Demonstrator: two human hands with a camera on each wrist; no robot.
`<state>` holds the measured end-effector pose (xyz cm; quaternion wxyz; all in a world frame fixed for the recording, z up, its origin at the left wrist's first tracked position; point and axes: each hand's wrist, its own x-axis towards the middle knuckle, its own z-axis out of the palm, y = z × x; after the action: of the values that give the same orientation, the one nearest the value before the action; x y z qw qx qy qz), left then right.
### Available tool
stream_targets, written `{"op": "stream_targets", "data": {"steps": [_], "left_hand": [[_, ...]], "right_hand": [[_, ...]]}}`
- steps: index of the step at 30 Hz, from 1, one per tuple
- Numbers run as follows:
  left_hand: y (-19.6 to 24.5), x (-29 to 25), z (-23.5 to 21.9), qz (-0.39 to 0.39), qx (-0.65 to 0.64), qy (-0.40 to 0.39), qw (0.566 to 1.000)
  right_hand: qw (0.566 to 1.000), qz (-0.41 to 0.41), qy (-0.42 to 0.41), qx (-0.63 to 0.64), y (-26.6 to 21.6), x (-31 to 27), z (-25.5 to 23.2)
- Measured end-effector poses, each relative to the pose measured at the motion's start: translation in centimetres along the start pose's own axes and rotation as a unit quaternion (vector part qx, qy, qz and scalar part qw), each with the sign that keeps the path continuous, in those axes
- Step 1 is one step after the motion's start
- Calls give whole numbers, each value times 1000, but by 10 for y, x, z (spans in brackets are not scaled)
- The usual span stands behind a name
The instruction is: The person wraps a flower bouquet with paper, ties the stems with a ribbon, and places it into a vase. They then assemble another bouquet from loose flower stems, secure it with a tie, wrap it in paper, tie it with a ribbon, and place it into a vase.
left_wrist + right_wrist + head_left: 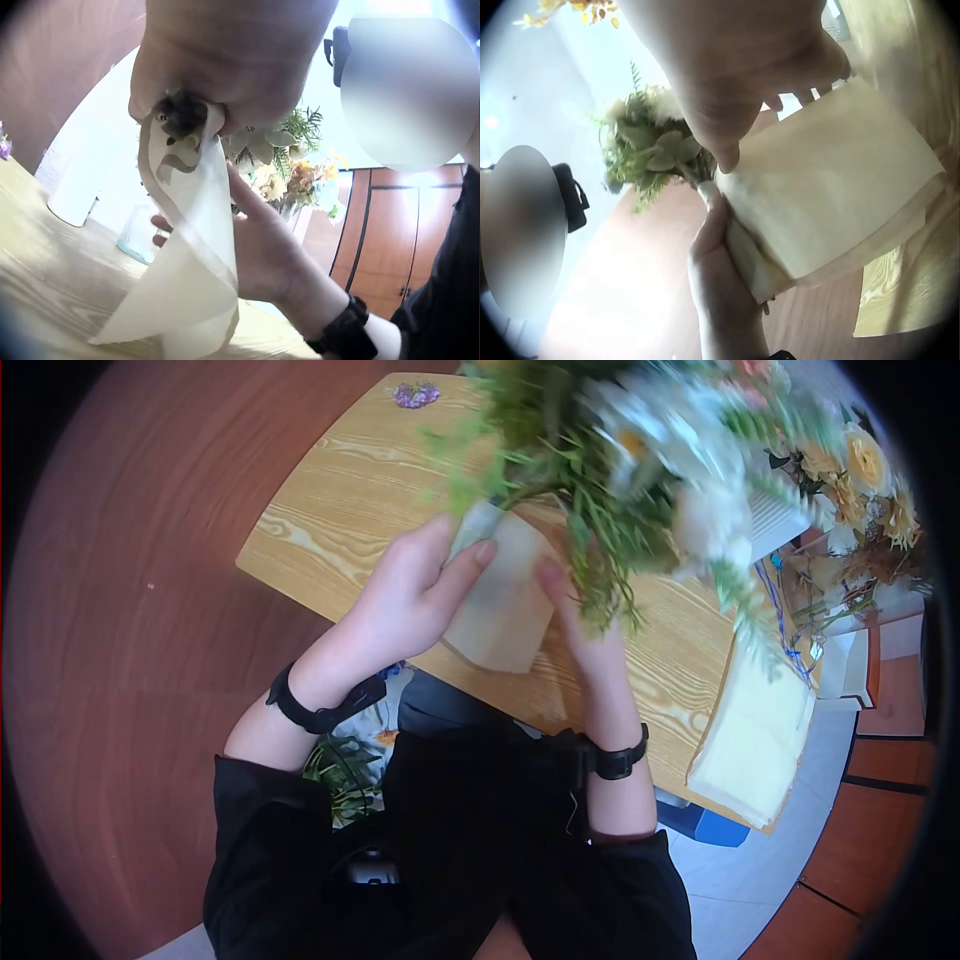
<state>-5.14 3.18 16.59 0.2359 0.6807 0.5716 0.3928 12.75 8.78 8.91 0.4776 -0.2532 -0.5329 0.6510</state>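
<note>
A bouquet point(590, 480) of white flowers and green leaves tilts away over the table, blurred in the head view. Cream paper point(500, 600) wraps its stems and flares toward the person. My left hand point(420, 580) grips the wrapped stems, thumb lying along the paper. In the left wrist view the dark stem ends point(180, 116) show inside the paper cone. My right hand point(590, 630) is at the paper's other side; the right wrist view shows its thumb point(727, 157) touching the paper near the stems. Its other fingers are fairly straight and partly behind the sheet.
A stack of cream paper sheets point(755, 735) lies at the right corner of the wooden table point(330, 490). Yellow flowers point(865, 465) stand beyond it. A small purple flower point(416, 395) sits at the far edge. The left wrist view shows a glass jar point(137, 244) and a white cylinder point(73, 199).
</note>
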Motion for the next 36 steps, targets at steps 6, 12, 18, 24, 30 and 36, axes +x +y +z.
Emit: {"op": "stream_targets", "data": {"steps": [6, 12, 18, 24, 30, 36], "left_hand": [[-14, -9, -2, -48, -284, 14, 958], [-35, -22, -22, -45, -225, -39, 973], [-52, -26, -5, -10, -161, -21, 987], [-53, -27, 11, -8, -90, 26, 996], [-67, -44, 29, 130, 27, -19, 991], [-44, -40, 27, 180, 80, -58, 979]], "right_hand": [[992, 117, -47, 0, -1, -6, -21], [983, 159, -66, -65, -18, -13, -65], [971, 151, -7, -184, -68, -29, -38], [960, 156, 40, -228, -75, -57, -38], [972, 126, 65, -188, -50, -99, -64], [969, 146, 115, -163, -62, -125, -58]]}}
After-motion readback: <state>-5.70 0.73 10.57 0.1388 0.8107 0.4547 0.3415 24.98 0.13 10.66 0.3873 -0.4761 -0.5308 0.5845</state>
